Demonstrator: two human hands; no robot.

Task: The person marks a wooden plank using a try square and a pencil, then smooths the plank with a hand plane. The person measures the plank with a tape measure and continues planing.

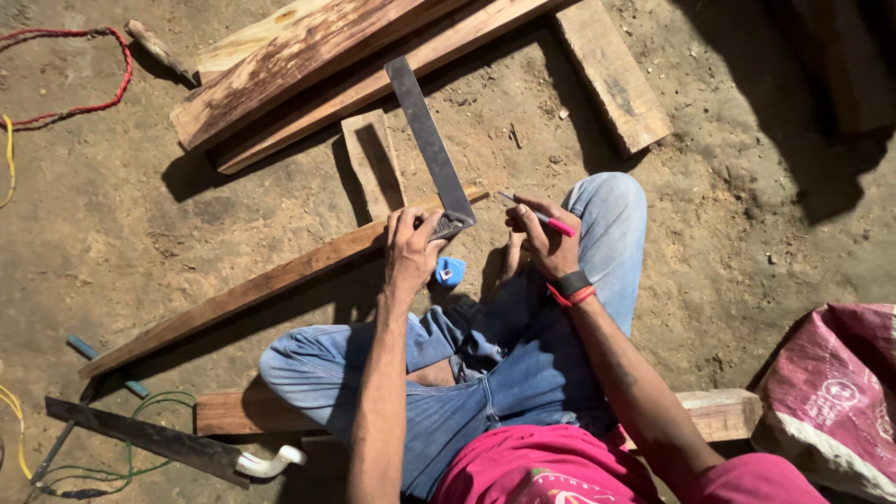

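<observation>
The ground (140,215) is bare dirt, and a pile of big planks (308,65) lies at the top of the view, slanting up to the right. A pink and white sack (831,392) sits at the right edge; you cannot see what is in it. The person sits on a low wooden block (723,413) with knees bent. A long thin board (243,294) lies in front of the knees, its long side running from low on the left up to the right. A hand saw (140,434) with a white handle lies at the bottom left. The left arm reaches straight out, and the left hand (411,247) presses flat on the metal square (431,145), fingers spread over its thick end on the board. The square's long blade points up and a bit left. The right arm bends in at the elbow, and the right hand (546,241) pinches a pink pencil (539,216), fingers closed round it, its tip pointing left at the board's end. A small blue tape measure (450,272) lies just under the left hand
</observation>
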